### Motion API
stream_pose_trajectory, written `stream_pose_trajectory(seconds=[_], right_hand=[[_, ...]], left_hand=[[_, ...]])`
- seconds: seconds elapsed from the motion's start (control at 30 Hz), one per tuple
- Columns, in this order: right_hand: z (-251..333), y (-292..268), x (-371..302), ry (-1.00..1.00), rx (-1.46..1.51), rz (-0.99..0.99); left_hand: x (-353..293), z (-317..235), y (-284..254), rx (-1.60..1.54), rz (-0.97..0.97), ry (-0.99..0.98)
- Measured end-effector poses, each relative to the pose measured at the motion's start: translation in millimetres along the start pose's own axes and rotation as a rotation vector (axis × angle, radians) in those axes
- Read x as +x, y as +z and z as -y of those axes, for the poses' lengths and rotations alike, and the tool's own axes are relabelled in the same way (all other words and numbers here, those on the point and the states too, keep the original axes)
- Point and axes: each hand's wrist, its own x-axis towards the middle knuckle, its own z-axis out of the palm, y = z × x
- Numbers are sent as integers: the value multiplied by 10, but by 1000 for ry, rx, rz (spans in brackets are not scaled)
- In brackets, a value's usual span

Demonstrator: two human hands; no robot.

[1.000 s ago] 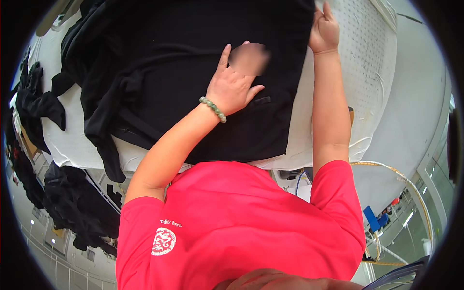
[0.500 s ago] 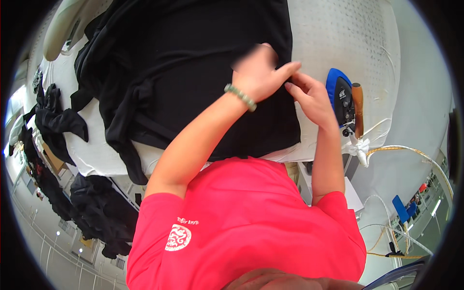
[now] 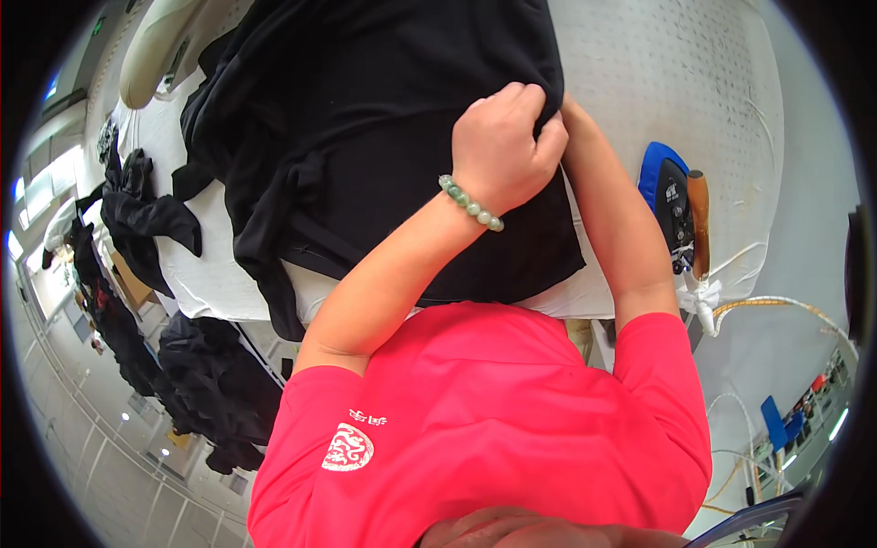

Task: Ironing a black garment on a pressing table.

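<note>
A black garment [image 3: 384, 119] lies spread on a white padded ironing table [image 3: 676, 82]. My left hand [image 3: 501, 146], with a green bead bracelet on the wrist, is closed in a fist on the garment's right edge, bunching the cloth. My right forearm [image 3: 610, 219] reaches in from the right and meets that same edge. My right hand is almost wholly hidden behind the left hand, so I cannot tell its grip.
A blue iron [image 3: 678, 212] with a brown handle lies on the table right of my right arm, its cord trailing off the edge. More black clothes [image 3: 146, 215] hang over the table's left side, and dark piles [image 3: 210, 384] sit below.
My left hand went from lying flat on the garment to a fist on its right edge. My right hand came down from the far edge to meet it. The iron came into view.
</note>
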Motion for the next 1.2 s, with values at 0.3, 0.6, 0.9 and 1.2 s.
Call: stream_pose_trajectory(seconds=[0.3, 0.6, 0.9, 1.2], right_hand=[[-151, -221, -530, 247, -126, 171], [-599, 153, -483, -290, -689, -234], [-774, 29, -714, -13, -489, -482], [8, -316, -1459, 644, 520, -84]], left_hand=[[-1, -47, -20, -30, -20, 19], [7, -33, 1, -22, 9, 22], [-214, 436, -205, 87, -106, 210], [-669, 824, -181, 282, 129, 155]])
